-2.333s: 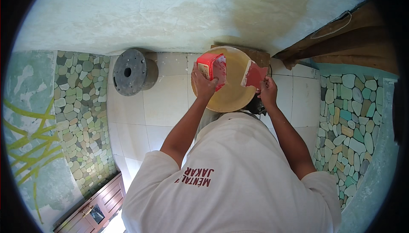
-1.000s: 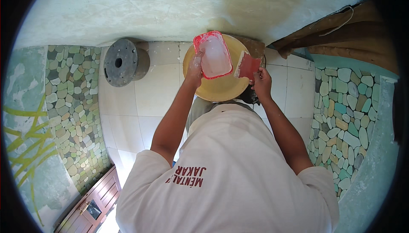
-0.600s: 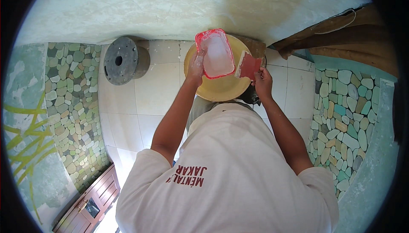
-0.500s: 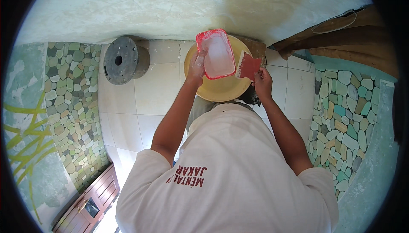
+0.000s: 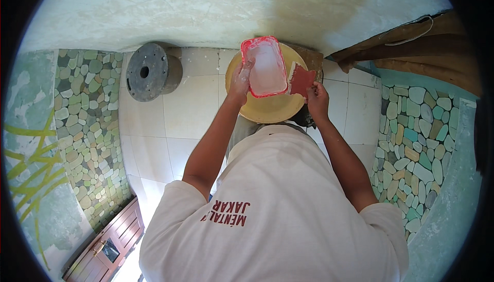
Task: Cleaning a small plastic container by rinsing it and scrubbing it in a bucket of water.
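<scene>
My left hand grips the left side of a red-rimmed plastic tray, whose inside is coated with a whitish paste. Closed on a flat dark-red scraper, my right hand holds it just right of the tray. Pale paste lines the scraper's left edge. Both things are held above a wide yellow basin. The tray covers much of the basin's far side.
A grey round drum-like spool stands on the tiled floor to the left. Ahead rises a stained pale wall. Brown cloth hangs at the far right, and a brown board lies behind the basin.
The tray has shifted slightly to the right with my left hand, closer to the scraper. My right hand has barely moved.
</scene>
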`<state>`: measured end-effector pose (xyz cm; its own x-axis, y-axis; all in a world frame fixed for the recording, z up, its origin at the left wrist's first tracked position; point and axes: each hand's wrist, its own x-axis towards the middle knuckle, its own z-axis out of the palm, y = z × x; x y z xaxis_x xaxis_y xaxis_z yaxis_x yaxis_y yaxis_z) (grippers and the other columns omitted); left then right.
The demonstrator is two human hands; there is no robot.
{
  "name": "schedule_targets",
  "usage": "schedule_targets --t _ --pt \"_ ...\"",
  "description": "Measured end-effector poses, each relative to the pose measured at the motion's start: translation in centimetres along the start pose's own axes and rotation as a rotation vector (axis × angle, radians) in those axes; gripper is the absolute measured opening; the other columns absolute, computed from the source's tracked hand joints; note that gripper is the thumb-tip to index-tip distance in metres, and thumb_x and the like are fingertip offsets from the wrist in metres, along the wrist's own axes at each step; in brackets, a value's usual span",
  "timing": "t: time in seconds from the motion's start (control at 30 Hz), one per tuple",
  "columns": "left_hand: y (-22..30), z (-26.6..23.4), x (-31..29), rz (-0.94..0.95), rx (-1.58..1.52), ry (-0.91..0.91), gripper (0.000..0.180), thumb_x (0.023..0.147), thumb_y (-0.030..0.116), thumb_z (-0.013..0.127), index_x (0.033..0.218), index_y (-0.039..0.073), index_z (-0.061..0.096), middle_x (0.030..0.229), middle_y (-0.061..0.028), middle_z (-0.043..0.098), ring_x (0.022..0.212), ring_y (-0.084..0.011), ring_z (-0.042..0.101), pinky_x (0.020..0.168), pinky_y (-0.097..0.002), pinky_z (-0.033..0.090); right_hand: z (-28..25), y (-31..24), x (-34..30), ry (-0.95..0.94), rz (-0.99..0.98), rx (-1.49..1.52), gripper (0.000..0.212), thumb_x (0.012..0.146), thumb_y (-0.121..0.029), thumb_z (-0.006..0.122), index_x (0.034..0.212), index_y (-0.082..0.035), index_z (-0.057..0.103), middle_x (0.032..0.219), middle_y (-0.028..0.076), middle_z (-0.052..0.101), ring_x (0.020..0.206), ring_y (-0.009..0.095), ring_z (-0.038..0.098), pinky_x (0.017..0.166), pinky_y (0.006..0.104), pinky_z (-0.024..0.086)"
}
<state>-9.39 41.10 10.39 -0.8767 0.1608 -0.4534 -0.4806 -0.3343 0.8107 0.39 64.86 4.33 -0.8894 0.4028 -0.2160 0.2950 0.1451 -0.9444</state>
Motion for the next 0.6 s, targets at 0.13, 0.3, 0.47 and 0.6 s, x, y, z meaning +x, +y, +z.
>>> schedule_targets --t 0.13,0.3,0.47,0.6 --pt "0.0 -0.2 0.0 -0.013 0.011 -0.002 0.064 0.086 0.048 0.063 0.129 0.003 0.049 0.118 -0.0100 0.057 0.105 -0.0193 0.057 0.088 -0.0325 0.047 0.4 -1.2 -0.2 -0.011 0.034 0.022 0.014 0.091 -0.007 0.055 0.104 -0.002 0.058 0.078 0.001 0.057 0.062 0.006 0.053 0.052 0.0221 0.047" --pt "-0.4 -0.4 0.2 -0.097 -0.017 0.021 0.061 0.085 0.048 0.063 0.125 0.004 0.052 0.113 -0.0098 0.059 0.102 -0.0189 0.059 0.086 -0.0323 0.048 0.7 -2.5 0.1 -0.057 0.090 0.071 0.015 0.092 -0.008 0.055 0.105 -0.002 0.059 0.082 0.000 0.057 0.065 0.006 0.054 0.052 0.0221 0.048" --pt "-0.5 -0.4 0.1 -0.181 -0.087 -0.086 0.059 0.084 0.045 0.062 0.124 0.003 0.052 0.113 -0.0101 0.060 0.102 -0.0209 0.059 0.090 -0.0348 0.046 1.7 -4.2 1.7 -0.116 0.107 0.122 0.018 0.090 -0.009 0.059 0.106 -0.002 0.061 0.077 0.002 0.059 0.059 0.008 0.056 0.051 0.0235 0.048" --pt "-0.5 -0.3 -0.1 -0.167 -0.087 -0.084 0.060 0.084 0.044 0.062 0.125 0.002 0.051 0.117 -0.0110 0.058 0.106 -0.0225 0.057 0.095 -0.0362 0.043 2.3 -6.8 2.6 -0.264 0.188 -0.030 0.018 0.092 -0.016 0.056 0.105 -0.005 0.062 0.074 -0.001 0.059 0.058 0.007 0.053 0.045 0.0223 0.040"
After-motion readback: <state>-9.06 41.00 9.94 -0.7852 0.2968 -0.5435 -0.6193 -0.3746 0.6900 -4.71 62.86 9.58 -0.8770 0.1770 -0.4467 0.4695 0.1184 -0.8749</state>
